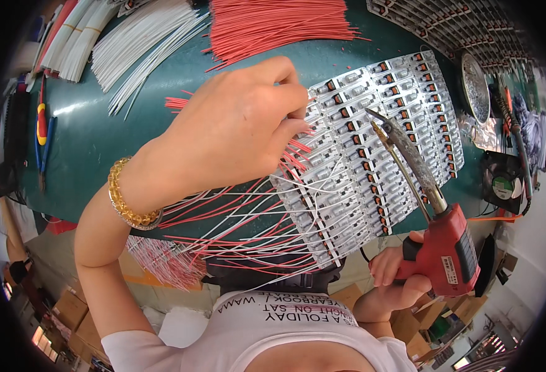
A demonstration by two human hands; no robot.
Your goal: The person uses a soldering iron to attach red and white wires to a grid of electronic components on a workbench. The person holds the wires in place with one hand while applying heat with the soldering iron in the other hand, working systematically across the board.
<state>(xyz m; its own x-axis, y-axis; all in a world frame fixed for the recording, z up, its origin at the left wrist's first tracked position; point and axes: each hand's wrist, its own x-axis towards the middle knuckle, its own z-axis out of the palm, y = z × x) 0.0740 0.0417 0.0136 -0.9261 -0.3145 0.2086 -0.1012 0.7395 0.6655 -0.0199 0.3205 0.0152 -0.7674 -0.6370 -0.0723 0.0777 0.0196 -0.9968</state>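
Biggest thing here is the dark green smooth tabletop (93,155), spreading out under the left hand (239,118). A silvery rectangular panel of small circuit boards (372,155) is lying between that hand and the right hand (403,286), its near corner poking out past the table edge. Thin, loose red and white wires (236,240) are trailing off the panel, below the left wrist. Beyond the left hand, a thick bundle of straight red wires (279,25) is lying beside a looser spread of straight white wires (146,43). The red-and-black plastic soldering gun (450,254) is sitting in the right hand, whose fingers are wrapping round the handle. At the panel's left edge, the left hand is curling closed around what looks like a clutch of short, thin red wires (296,155); can't tell if the fingertips are pinching a single one. What's worrying me: the gun's dark metal tip (375,115) is hanging pretty near those bare fingers, so either hand slipping could mean a burn, and the left wrist snagging the trailing wires could be tearing joints loose. Direction-wise, the gun's long barrel is pointing away from the body, slanting left over the panel, whose own long axis is running near-left to far-right.
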